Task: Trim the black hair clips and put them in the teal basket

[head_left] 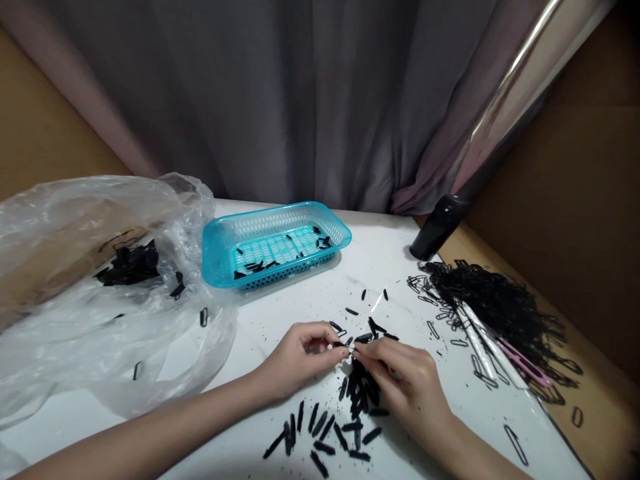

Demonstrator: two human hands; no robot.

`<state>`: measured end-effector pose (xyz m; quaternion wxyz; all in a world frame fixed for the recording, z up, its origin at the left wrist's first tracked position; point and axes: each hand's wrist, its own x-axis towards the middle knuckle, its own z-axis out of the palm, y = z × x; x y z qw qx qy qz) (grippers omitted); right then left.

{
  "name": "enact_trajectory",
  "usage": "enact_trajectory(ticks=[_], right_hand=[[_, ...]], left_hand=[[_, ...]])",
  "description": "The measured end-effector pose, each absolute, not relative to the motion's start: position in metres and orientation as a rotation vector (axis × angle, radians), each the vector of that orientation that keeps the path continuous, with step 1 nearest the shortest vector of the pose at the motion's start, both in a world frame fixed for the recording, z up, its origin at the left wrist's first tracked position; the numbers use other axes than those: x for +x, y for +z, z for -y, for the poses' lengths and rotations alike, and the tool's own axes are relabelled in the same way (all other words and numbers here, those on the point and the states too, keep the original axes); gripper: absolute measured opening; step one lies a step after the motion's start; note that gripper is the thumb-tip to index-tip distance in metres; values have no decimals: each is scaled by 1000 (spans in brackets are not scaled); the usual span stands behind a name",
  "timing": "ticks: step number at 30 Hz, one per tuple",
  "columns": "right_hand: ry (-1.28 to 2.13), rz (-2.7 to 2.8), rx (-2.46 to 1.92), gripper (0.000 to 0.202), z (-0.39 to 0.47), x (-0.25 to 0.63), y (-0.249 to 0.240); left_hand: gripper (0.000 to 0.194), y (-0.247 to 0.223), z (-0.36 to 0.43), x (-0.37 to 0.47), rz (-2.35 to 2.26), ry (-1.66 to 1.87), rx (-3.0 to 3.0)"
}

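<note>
Over the white table my two hands meet, fingertips almost touching. My left hand pinches a small black clip-like piece between thumb and fingers. The fingers of my right hand are pinched at the other end of the piece; what exactly they grip is too small to make out. Below and between the hands lies a pile of short black strips, with more strips spread out nearer to me. A few loose black pieces lie just beyond my fingertips.
A blue plastic basket holding some black pieces stands behind my hands. Crumpled clear plastic with a black bundle covers the left. On the right are a heap of thin black loops, a pink-handled tool and a black cylinder.
</note>
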<state>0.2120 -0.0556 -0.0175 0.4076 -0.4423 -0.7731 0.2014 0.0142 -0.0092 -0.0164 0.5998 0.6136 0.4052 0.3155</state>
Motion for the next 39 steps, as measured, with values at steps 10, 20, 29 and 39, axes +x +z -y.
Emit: enact_trajectory(ticks=[10, 20, 29, 39], right_hand=[[391, 1951, -1112, 30, 56, 206, -12], [290, 1970, -1119, 28, 51, 201, -13], [204, 1987, -1133, 27, 49, 203, -11], [233, 1980, -1135, 31, 48, 202, -9]], left_hand=[[25, -16, 8, 14, -807, 751, 1251], [24, -21, 7, 16, -796, 803, 1151], [27, -29, 9, 21, -827, 859, 1124], [29, -27, 8, 23, -894, 866, 1108]])
